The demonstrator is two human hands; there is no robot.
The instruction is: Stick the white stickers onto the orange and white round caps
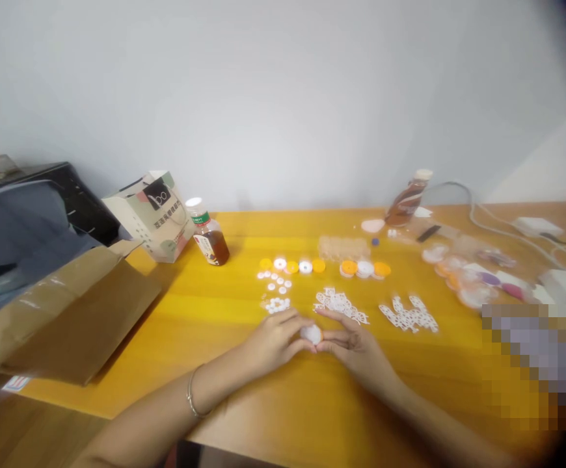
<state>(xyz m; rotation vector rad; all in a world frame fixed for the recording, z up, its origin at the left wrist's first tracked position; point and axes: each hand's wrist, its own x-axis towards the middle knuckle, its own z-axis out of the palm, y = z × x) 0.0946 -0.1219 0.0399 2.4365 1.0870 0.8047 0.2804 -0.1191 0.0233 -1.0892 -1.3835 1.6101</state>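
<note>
Between my two hands is a small round disc [311,334], white on the face toward me with an orange edge at the right. My left hand [283,335] pinches it from the left, and my right hand [350,341] grips it from the right with thumb and fingers. Just beyond my fingers lies a heap of white openwork plastic pieces [337,303]. A second group of similar white pieces [408,314] lies to the right. Small white round parts [277,304] sit beyond my left hand. Farther back runs a row of orange and white discs [318,266].
A cardboard box [82,312] and a paper bag [153,218] stand at the left, beside a bottle of dark liquid [209,237]. At the back right are a brown bottle [408,200], cables [488,224] and several packaged parts [473,276]. A clear tray [344,247] lies behind the discs.
</note>
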